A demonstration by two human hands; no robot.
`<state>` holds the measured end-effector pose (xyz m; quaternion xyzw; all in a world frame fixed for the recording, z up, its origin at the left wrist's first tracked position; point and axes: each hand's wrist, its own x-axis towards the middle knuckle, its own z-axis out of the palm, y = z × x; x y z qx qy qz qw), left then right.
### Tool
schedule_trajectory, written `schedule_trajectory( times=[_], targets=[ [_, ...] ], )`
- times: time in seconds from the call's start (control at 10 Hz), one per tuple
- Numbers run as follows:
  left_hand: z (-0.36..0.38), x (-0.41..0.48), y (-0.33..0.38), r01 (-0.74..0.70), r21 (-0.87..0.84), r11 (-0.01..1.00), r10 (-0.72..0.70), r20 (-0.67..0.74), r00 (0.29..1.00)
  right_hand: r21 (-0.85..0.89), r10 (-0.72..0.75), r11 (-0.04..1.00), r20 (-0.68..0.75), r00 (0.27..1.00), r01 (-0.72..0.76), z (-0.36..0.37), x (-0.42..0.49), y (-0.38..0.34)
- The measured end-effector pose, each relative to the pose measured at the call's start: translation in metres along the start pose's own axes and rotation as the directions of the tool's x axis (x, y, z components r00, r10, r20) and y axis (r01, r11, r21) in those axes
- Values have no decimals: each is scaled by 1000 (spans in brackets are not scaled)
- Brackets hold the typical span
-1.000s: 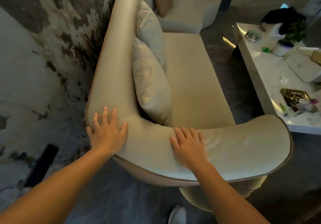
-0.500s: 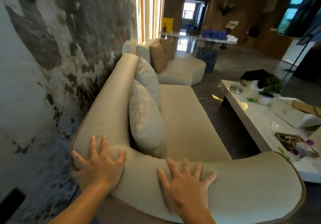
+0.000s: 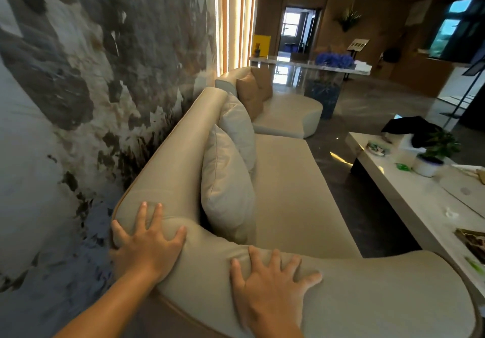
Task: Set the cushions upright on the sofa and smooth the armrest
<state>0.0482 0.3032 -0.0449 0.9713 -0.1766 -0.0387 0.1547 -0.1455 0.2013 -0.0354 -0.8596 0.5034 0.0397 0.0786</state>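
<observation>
both hands, left hand (image 3: 147, 248) and right hand (image 3: 270, 288), now lie open with fingers spread wider on the armrest (image 3: 380, 293); cushions (image 3: 225, 180) stand upright, so smoothing is what remains.

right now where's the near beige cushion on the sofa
In the head view it stands upright left of centre, the near beige cushion leaning on the sofa backrest, just behind the armrest, in front of the second beige cushion.

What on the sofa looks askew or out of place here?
Nothing stands out. Both cushions stand upright against the backrest, and the left hand and right hand lie flat on the armrest, which dents only under the fingers.
</observation>
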Motion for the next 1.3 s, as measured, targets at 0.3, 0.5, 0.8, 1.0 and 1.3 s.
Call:
schedule_trajectory(
  times=[0.3, 0.5, 0.8, 1.0, 1.3],
  targets=[
    [-3, 130, -1, -62, -11, 998, 62, -1, 998, 28, 67, 997, -3, 998, -67, 0, 87, -87],
    [-3, 187, -2, -81, 1, 997, 81, -4, 997, 19, 102, 995, 23, 995, -103, -2, 127, -125],
    [-7, 210, 0, -76, 35, 996, 76, 0, 997, 26, 106, 994, 38, 994, -107, -4, 146, -145],
    [-14, 205, 5, -89, 140, 986, 76, 90, 993, 20, 90, 996, 92, 992, -92, -6, 142, -144],
    [-140, 125, 70, -304, 229, 925, 66, 691, 720, 220, -163, 975, 608, 777, 33, -126, 117, -96]
  ],
)
